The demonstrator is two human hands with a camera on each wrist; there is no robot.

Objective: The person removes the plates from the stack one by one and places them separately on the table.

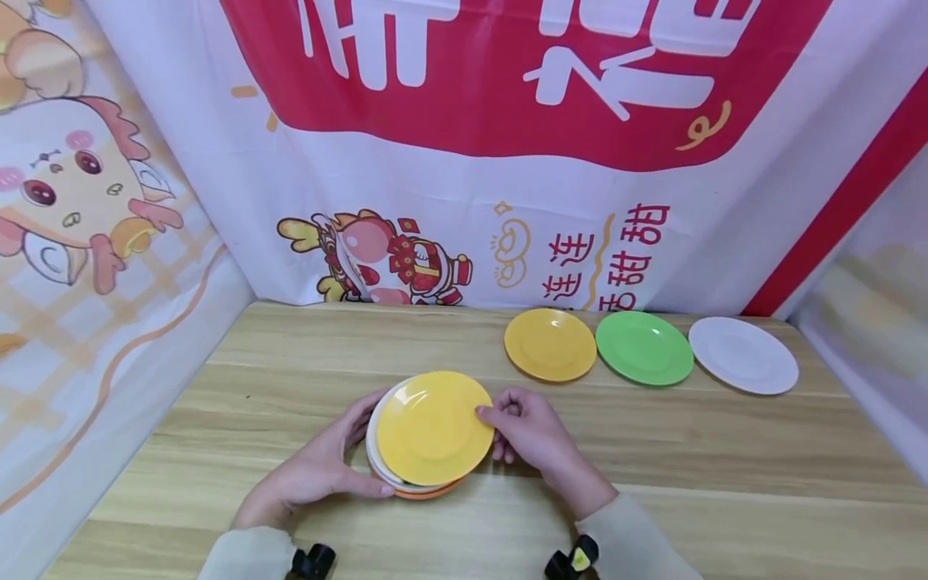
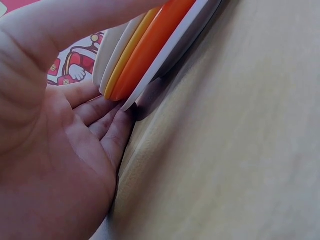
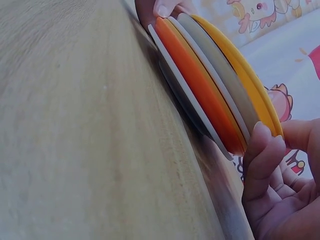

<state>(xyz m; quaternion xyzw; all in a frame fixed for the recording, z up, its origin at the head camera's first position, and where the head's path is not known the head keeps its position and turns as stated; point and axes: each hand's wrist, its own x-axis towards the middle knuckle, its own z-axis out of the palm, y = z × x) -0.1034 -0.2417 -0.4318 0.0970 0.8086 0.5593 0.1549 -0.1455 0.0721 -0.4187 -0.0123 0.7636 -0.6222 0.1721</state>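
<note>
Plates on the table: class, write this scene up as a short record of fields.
Left hand: curled round the plate stack
Right hand: pinches the rim of the top yellow plate
Edges beneath: white, yellow, orange among them
Row, left to right: smaller-looking yellow plate, green plate, white plate
Surface: wood-grain table

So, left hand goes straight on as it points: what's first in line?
Most likely the stack of plates: the left hand curves about its rim, palm apparently short of it, though depth is hard to judge.
</note>
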